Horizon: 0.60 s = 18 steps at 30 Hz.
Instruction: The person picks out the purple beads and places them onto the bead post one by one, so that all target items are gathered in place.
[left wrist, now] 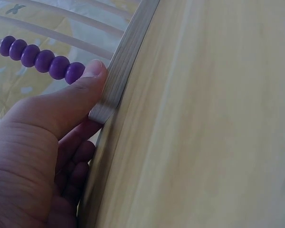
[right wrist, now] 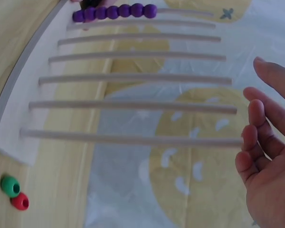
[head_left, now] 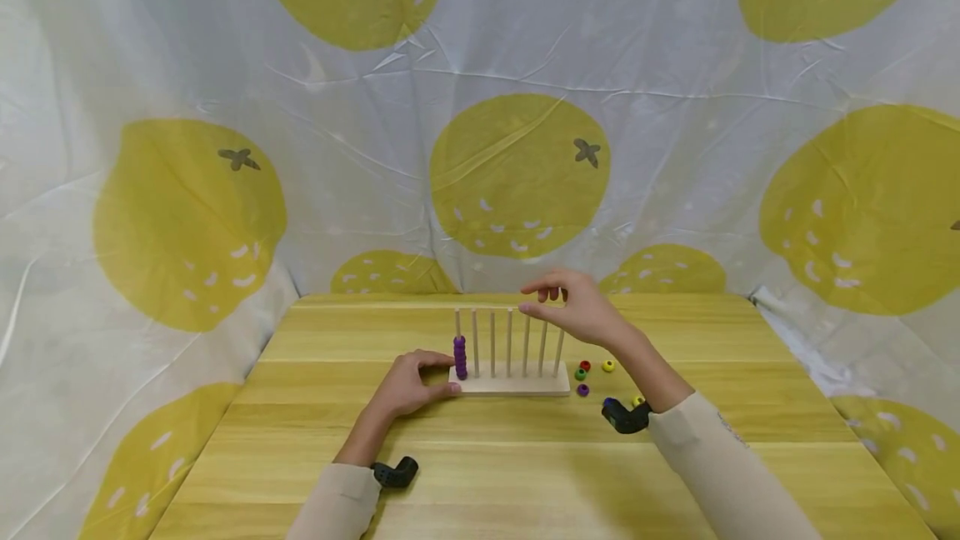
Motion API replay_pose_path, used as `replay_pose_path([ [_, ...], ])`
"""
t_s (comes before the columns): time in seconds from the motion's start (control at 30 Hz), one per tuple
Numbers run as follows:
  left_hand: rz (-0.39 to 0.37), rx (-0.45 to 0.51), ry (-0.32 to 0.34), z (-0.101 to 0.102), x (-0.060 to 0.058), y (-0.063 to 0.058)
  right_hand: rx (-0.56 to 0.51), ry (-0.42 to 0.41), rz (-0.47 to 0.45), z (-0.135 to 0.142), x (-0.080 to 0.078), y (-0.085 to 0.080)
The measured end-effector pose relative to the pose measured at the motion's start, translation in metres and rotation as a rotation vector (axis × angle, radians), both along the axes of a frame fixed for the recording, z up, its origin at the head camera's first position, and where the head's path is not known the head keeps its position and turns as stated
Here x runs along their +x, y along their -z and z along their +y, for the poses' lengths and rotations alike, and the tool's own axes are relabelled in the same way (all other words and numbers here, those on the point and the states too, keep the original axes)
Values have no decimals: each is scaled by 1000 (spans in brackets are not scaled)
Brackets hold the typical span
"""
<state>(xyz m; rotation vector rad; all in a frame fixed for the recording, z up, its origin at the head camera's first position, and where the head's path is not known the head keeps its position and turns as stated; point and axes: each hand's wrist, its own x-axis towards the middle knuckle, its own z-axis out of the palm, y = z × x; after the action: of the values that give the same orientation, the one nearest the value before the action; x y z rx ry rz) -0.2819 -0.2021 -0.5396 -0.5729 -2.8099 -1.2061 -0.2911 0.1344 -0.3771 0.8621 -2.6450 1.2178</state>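
Observation:
A pale wooden peg stand (head_left: 510, 386) with a row of several upright rods stands on the table. Purple beads (head_left: 460, 358) are stacked on its leftmost rod, and the other rods are bare. My left hand (head_left: 408, 383) grips the left end of the base, thumb on the near side and fingers behind; in the left wrist view the thumb lies close to the lowest bead. Above the rods on the right side hovers my right hand (head_left: 576, 307). Its thumb and fingers are apart with nothing between them, as the right wrist view shows.
Right of the stand lie loose beads: a red bead (head_left: 585, 365), a green bead (head_left: 581, 374), a purple bead (head_left: 582, 390) and a yellow bead (head_left: 608, 366). Another yellow bead (head_left: 638, 401) is partly hidden by the right wrist camera. A lemon-print cloth (head_left: 517, 65) hangs behind the table.

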Motion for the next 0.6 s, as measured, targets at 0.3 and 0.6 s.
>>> replay_pose_path([
  [0.3, 11, 4, -2, 1, 1, -1, 3, 70, -6, 34, 4, 8],
  [0.6, 10, -1, -3, 1, 1, 0, 8, 143, -9, 65, 8, 32],
])
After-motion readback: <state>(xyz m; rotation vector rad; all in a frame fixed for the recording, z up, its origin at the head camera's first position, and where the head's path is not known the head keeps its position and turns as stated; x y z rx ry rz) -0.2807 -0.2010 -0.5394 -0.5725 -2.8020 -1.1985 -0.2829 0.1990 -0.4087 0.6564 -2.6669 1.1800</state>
